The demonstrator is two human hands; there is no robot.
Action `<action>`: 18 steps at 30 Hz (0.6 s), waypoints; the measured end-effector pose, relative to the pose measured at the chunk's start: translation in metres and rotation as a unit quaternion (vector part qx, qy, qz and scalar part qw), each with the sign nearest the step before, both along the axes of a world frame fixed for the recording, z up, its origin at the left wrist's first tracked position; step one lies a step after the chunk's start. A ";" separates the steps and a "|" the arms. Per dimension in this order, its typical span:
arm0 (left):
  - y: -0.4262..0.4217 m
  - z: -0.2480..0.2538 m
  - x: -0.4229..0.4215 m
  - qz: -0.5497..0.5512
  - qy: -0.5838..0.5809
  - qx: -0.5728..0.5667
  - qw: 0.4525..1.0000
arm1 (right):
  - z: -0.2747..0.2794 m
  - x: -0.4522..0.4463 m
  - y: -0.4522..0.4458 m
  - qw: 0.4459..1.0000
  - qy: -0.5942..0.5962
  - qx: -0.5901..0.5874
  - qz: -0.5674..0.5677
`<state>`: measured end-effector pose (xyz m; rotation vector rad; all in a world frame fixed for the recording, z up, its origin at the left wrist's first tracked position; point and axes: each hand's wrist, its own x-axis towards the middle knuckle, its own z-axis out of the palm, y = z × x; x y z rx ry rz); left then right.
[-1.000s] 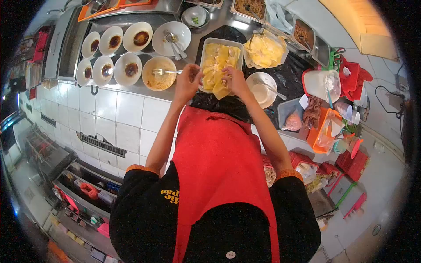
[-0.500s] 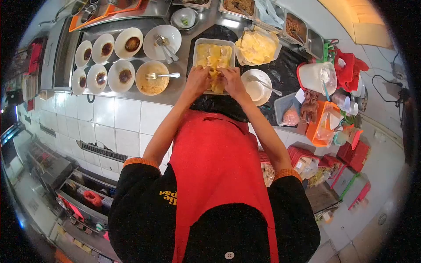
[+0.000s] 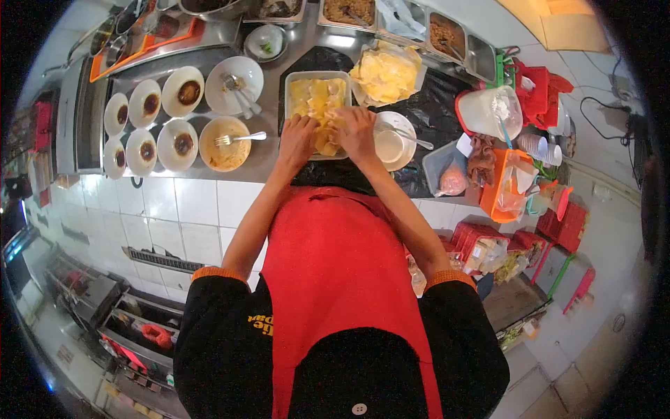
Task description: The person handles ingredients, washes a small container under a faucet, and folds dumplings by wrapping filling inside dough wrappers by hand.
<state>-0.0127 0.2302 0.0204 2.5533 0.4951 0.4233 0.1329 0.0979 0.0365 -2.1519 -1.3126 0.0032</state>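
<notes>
A rectangular white tray (image 3: 289,98) holds several yellow folded wrappers (image 3: 317,94). Over its lower left edge, my left hand (image 3: 298,140) has its fingers bent down at the wrappers. My right hand (image 3: 356,133) is at the tray's right side, fingers curled over a yellow piece. The fingertips of both hands are partly hidden, so their hold is hard to make out. A stack of flat yellow sheets (image 3: 386,73) lies on wrapping just right of the tray. Below the stack is a white bowl (image 3: 408,126) with a smaller cup and a spoon.
Several white bowls (image 3: 183,91) with dark sauce stand at the left. Nearer is a bowl (image 3: 225,143) with a fork. Metal food pans (image 3: 447,38) line the back. At right are a white tub (image 3: 488,108), an orange basket (image 3: 504,185) and a bagged pink item (image 3: 452,180).
The view has shifted, moving the counter items left in the frame. Both hands have stayed at the tray; the wrapper that stuck out over its near edge now lies within it.
</notes>
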 end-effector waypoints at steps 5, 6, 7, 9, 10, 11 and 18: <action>0.006 0.025 -0.005 0.050 -0.097 -0.096 0.989 | 0.005 0.091 0.001 0.972 0.113 0.122 -0.165; 0.007 0.027 -0.006 0.061 -0.089 -0.125 0.986 | 0.004 0.118 -0.004 0.972 0.065 0.118 -0.193; 0.009 0.029 -0.007 0.070 -0.083 -0.154 0.982 | -0.014 0.151 -0.010 0.967 0.048 0.121 -0.218; 0.010 0.031 -0.007 0.060 -0.092 -0.177 0.978 | -0.016 0.194 -0.013 0.961 0.042 0.131 -0.242; 0.009 0.033 -0.006 0.060 -0.077 -0.192 0.976 | -0.026 0.215 -0.014 0.956 0.076 0.100 -0.267; 0.008 0.035 -0.006 0.061 -0.061 -0.207 0.975 | -0.031 0.231 -0.014 0.948 0.111 0.069 -0.291; 0.003 0.035 0.004 0.033 -0.045 -0.220 0.974 | -0.026 0.267 0.015 0.890 0.242 -0.141 -0.360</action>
